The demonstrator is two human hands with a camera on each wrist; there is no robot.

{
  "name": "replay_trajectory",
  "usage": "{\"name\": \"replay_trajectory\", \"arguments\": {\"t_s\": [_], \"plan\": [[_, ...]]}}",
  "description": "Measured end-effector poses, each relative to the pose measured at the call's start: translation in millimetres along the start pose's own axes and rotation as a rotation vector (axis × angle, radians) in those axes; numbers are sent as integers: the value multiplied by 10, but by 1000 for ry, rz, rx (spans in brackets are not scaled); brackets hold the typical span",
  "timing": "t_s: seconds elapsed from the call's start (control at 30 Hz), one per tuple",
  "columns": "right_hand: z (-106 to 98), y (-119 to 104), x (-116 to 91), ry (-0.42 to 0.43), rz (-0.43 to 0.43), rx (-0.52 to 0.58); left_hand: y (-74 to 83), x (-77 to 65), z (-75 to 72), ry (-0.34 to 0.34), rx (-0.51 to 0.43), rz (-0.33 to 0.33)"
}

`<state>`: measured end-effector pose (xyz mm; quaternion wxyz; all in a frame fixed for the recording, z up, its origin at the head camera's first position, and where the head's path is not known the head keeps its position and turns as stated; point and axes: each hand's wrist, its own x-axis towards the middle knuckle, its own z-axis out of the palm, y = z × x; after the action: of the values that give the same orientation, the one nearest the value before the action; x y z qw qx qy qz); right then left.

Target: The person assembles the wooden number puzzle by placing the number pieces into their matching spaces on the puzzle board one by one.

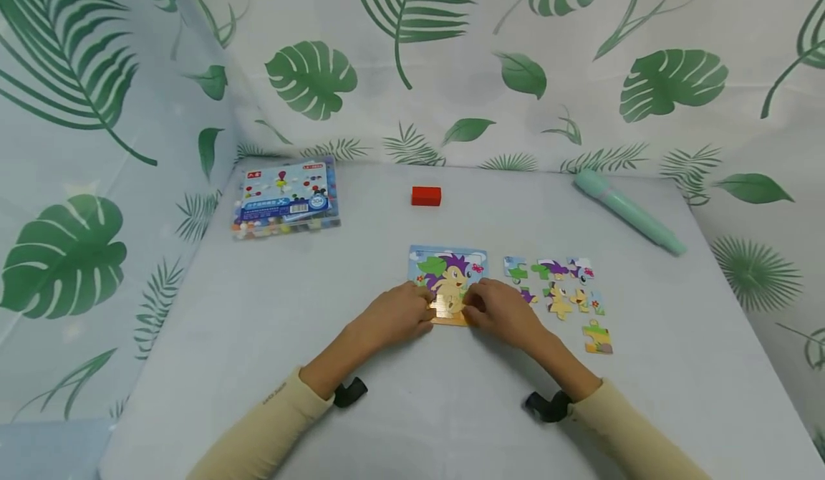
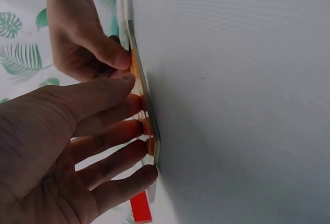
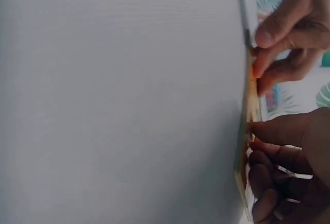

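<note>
A jigsaw board (image 1: 449,261) with a purple-haired cartoon hedgehog lies flat on the table. My left hand (image 1: 402,312) rests on its lower left part, fingers fairly straight with their tips touching the surface, as the left wrist view shows. At the lower right, my right hand (image 1: 503,312) has its fingers curled and seems to pinch a small puzzle piece against the board; fingers mostly hide that piece. To the right lie several loose puzzle pieces, among them a yellow body piece (image 1: 558,302), a purple-and-green piece (image 1: 551,269) and a yellow-green piece (image 1: 598,337).
A clear box of coloured beads (image 1: 286,197) stands at the back left. A red block (image 1: 426,196) sits behind the board. At the back right lies a mint-green tapered object (image 1: 628,211). Leaf-print cloth (image 1: 451,93) walls the table's back and sides.
</note>
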<state>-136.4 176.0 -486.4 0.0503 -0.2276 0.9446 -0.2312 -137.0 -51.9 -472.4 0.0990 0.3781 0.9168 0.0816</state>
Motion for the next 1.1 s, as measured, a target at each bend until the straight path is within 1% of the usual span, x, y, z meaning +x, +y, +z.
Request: {"name": "replay_trajectory", "arguments": {"t_s": [0.1, 0.2, 0.3, 0.43, 0.53, 0.6, 0.7, 0.77, 0.87, 0.93, 1.0, 1.1], "plan": [[-6, 37, 22, -41, 39, 98, -16, 2, 10, -10, 35, 38], [-14, 80, 24, -57, 44, 197, -28, 9, 11, -26, 49, 64], [-19, 113, 21, -52, 54, 291, -36, 14, -3, -31, 36, 71], [-18, 143, 5, -36, 83, 413, -43, 12, -25, -15, 29, 90], [-100, 188, -65, -20, 98, 477, -44, 10, -26, 0, 19, 110], [-224, 259, -163, -11, 106, 475, -42, 8, -22, 5, 9, 114], [-488, 440, -392, -22, 130, 426, -35, 8, -19, 2, -2, 105], [-655, 593, -585, -46, 172, 394, -31, 8, -26, -7, -1, 88], [-832, 816, -880, -91, 275, 365, -34, 10, -38, -18, -19, 47], [-888, 936, -1046, -112, 353, 356, -40, 11, -43, -16, -45, 23], [-894, 1028, -1167, -119, 410, 353, -49, 13, -41, -7, -73, 10], [-847, 1110, -1261, -93, 440, 336, -60, 13, -31, 13, -101, 5]]}}
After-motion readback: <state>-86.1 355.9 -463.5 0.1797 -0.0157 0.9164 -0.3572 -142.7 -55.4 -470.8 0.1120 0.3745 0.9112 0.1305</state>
